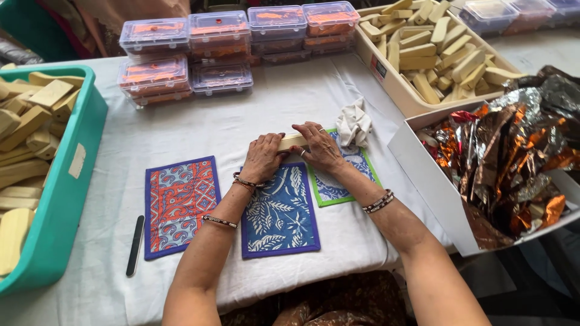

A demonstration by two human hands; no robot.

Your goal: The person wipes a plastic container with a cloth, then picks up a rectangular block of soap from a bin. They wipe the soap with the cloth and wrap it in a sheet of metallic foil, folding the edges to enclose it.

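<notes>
Both my hands hold one pale wooden block (292, 140) lying flat on the table. My left hand (262, 157) grips its left end and my right hand (319, 147) covers its right end. The block sits at the far edge of a blue leaf-patterned cloth mat (280, 214). A smaller blue mat with a green border (336, 188) lies partly under my right wrist. An orange and blue patterned mat (179, 204) lies to the left.
A teal bin (66, 199) of wooden blocks stands at left, a beige tray (396, 84) of blocks at back right. Stacked clear plastic boxes (220, 45) line the back. A white box (435, 181) holds crumpled foil. A white rag (353, 124) and a black nail file (135, 244) lie nearby.
</notes>
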